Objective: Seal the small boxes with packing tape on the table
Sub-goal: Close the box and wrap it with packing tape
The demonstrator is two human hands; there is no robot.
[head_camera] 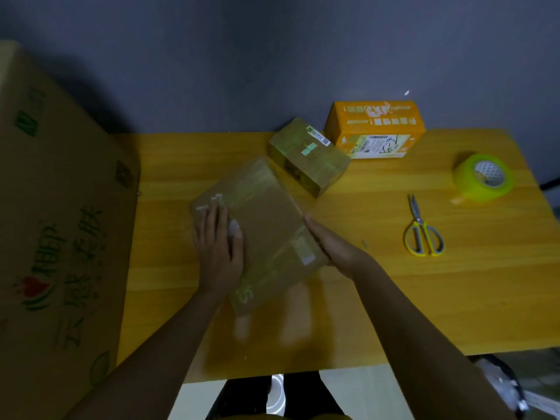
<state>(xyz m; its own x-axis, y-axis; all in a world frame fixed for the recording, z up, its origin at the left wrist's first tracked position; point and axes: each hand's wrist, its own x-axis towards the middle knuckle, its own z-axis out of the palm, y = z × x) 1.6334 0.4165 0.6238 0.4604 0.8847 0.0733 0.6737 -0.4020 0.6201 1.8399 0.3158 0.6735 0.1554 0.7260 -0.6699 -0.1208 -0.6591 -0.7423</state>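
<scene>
Leftmost, a tall printed brown cardboard carton [60, 207] stands against the edge of the yellow wooden table [394, 298]. Next comes the left hand [218, 247], laid flat with straight fingers on the top of the flat brown cardboard box wrapped in clear tape [266, 231], at that box's nine o'clock edge. This box sits mid-table with its long axis running from about eleven o'clock to five o'clock. The right hand [330, 247] presses its straight fingers and palm edge against the box's three o'clock side, so the box is braced between two open hands; neither curls round it.

Beyond, at about one o'clock from the held box and just beside its far corner, lies a smaller brown taped cardboard box [309, 156], and behind that an orange printed cardboard box [375, 128]. Well off at three o'clock lie the yellow-handled scissors [422, 228], and farther right at two o'clock the roll of yellowish clear packing tape [481, 177]. By my judgement the right hand is much the nearer to both tools, so any next strip would be fetched by it while the left steadies the box.
</scene>
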